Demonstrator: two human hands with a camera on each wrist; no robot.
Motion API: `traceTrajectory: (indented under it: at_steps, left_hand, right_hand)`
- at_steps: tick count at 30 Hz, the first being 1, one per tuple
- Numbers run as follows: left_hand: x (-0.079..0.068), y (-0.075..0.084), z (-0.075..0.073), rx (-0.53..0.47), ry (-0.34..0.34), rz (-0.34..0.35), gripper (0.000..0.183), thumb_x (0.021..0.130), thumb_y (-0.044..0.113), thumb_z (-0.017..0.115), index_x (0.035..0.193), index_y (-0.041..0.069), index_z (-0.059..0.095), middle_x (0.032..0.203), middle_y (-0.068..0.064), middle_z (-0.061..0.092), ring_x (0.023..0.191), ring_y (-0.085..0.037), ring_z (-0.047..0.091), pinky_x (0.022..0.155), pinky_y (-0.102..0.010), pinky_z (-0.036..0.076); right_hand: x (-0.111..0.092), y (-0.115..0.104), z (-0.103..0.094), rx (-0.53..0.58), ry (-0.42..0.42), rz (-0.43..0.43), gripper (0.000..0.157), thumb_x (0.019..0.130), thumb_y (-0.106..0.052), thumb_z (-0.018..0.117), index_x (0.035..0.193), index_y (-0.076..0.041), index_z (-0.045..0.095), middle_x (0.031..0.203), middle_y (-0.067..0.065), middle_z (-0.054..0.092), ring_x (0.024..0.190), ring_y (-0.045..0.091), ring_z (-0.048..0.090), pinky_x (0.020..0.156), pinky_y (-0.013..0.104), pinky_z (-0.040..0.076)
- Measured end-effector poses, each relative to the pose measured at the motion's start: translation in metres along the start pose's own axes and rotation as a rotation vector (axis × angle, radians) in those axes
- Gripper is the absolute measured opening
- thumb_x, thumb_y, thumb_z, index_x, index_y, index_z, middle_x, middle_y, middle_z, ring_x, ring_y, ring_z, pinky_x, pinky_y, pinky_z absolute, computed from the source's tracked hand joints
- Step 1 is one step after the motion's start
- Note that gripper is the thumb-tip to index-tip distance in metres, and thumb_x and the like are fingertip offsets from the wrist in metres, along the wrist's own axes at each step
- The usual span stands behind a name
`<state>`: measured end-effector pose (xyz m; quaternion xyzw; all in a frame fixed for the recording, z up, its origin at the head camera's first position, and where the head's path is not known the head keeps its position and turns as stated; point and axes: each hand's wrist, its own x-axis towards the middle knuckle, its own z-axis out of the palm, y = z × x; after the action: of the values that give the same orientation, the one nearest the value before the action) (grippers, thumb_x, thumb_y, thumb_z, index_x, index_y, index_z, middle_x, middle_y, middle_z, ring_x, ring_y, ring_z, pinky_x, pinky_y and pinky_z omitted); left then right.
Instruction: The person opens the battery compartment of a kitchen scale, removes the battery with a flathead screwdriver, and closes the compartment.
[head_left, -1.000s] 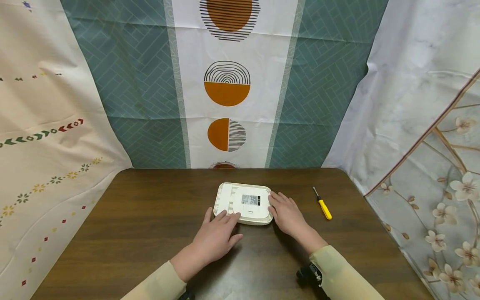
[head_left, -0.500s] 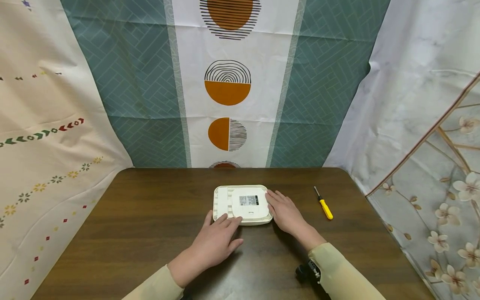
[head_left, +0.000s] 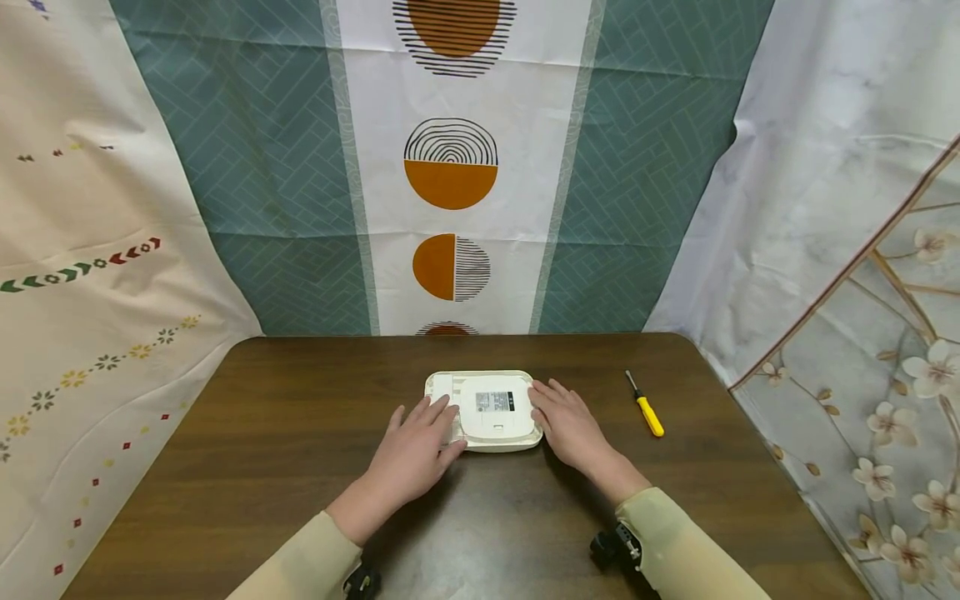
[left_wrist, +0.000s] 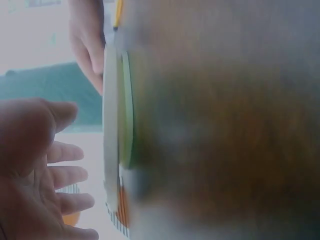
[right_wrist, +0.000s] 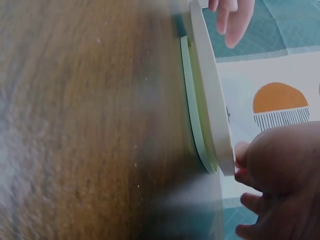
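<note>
Shifting from near edge to 8 o'clock on the white device (head_left: 487,427), left hand (head_left: 411,448) now mirrors right hand (head_left: 573,427) at 3, both outstretched; device, 12 o'clock on the surface (head_left: 285,417), looks bracketed, not gripped.

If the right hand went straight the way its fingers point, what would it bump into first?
Probably the white plastic device: the right hand's fingers are at its near edge. I can't tell whether they'd push it or slide over.
</note>
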<state>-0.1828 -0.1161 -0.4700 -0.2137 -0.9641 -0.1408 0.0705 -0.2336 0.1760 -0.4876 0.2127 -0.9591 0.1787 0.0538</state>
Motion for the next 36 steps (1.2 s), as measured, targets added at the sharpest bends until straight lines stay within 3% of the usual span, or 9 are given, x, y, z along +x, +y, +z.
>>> traceTrajectory:
  at_steps: [6, 14, 24, 36]
  left_hand:
    - [0.014, -0.014, 0.002, 0.001, 0.009, -0.048, 0.061, 0.112, 0.042, 0.068, 0.160, 0.006, 0.057, 0.169, -0.019, 0.048, 0.157, -0.046, 0.042, 0.122, -0.077, 0.030]
    - [0.026, -0.016, 0.007, 0.018, -0.018, -0.069, 0.065, 0.114, 0.043, 0.064, 0.165, 0.005, 0.051, 0.173, -0.018, 0.042, 0.159, -0.044, 0.039, 0.123, -0.076, 0.028]
    - [0.027, -0.015, 0.012, 0.009, -0.042, -0.053, 0.065, 0.114, 0.044, 0.062, 0.165, 0.005, 0.050, 0.173, -0.018, 0.043, 0.161, -0.043, 0.037, 0.123, -0.077, 0.027]
    - [0.028, -0.015, 0.016, 0.016, -0.088, -0.037, 0.062, 0.115, 0.042, 0.060, 0.165, 0.006, 0.051, 0.173, -0.016, 0.043, 0.162, -0.042, 0.033, 0.127, -0.072, 0.025]
  right_hand:
    - [0.003, -0.010, -0.001, 0.019, 0.054, -0.063, 0.052, 0.110, -0.021, 0.070, 0.158, -0.002, 0.060, 0.165, 0.017, 0.053, 0.160, 0.043, 0.037, 0.129, 0.068, 0.024]
    - [0.010, -0.024, 0.000, -0.005, 0.038, -0.085, 0.058, 0.108, -0.032, 0.074, 0.158, -0.004, 0.061, 0.166, 0.014, 0.054, 0.161, 0.039, 0.037, 0.131, 0.064, 0.023]
    - [0.015, -0.033, 0.002, -0.030, 0.000, -0.143, 0.055, 0.107, -0.034, 0.075, 0.154, -0.007, 0.065, 0.162, 0.014, 0.058, 0.158, 0.039, 0.044, 0.130, 0.063, 0.026]
    - [0.019, -0.034, 0.004, -0.070, 0.007, -0.212, 0.048, 0.101, -0.033, 0.082, 0.140, -0.006, 0.076, 0.146, 0.013, 0.071, 0.141, 0.035, 0.062, 0.126, 0.064, 0.034]
